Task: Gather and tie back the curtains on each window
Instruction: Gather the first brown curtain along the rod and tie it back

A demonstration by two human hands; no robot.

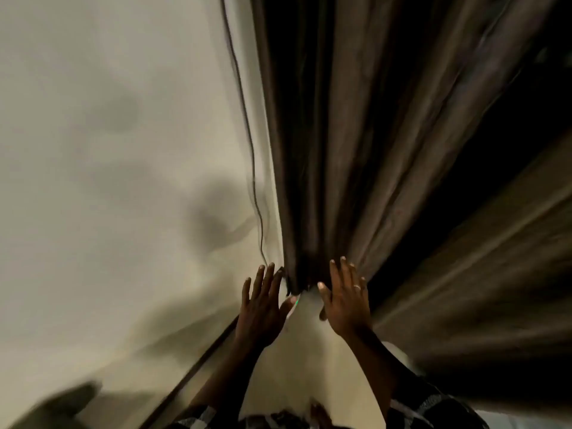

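A dark brown curtain (334, 168) hangs in folds down the middle of the head view and narrows to a gathered bunch (301, 274) low in the frame. My left hand (263, 301) is just left of the bunch, fingers straight and spread, holding nothing. My right hand (345, 297), with a ring on one finger, is just right of it, fingers straight against the outer folds. The frame is blurred.
A pale cream wall (108, 150) fills the left side, with a thin dark cord (250, 144) running down next to the curtain's edge. A dark window opening (501, 144) lies right of the curtain. More curtain fabric (495, 274) spreads to the lower right.
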